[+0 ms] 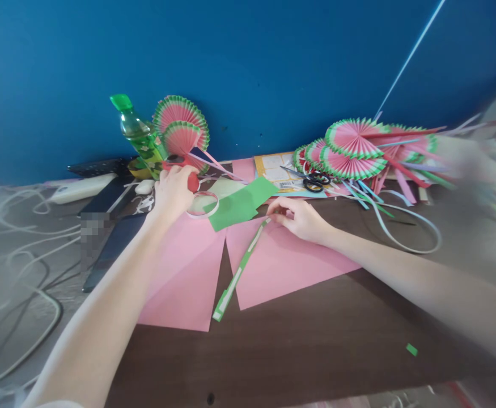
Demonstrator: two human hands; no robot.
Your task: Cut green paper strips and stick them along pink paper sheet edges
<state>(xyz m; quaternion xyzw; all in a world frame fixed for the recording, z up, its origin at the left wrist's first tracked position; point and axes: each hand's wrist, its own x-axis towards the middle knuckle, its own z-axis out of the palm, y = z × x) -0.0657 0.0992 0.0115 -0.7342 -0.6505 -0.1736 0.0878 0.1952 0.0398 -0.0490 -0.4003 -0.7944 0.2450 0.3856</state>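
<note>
My left hand [172, 191] is closed around a red object [193, 182], likely a tape dispenser, with a clear tape ring [203, 204] just beside it. My right hand [299, 217] pinches the upper end of a long green paper strip [237, 274] that has white tape along it. The strip lies across two pink paper sheets [282, 263] on the dark brown table [316, 340]. A folded green sheet [240, 205] lies between both hands.
Watermelon-style paper fans [352, 148] are piled at the back right, two more [181, 123] lean on the blue wall. A green bottle [139, 136], black scissors [313, 182], loose paper strips and white cables [26, 266] at left surround the work area.
</note>
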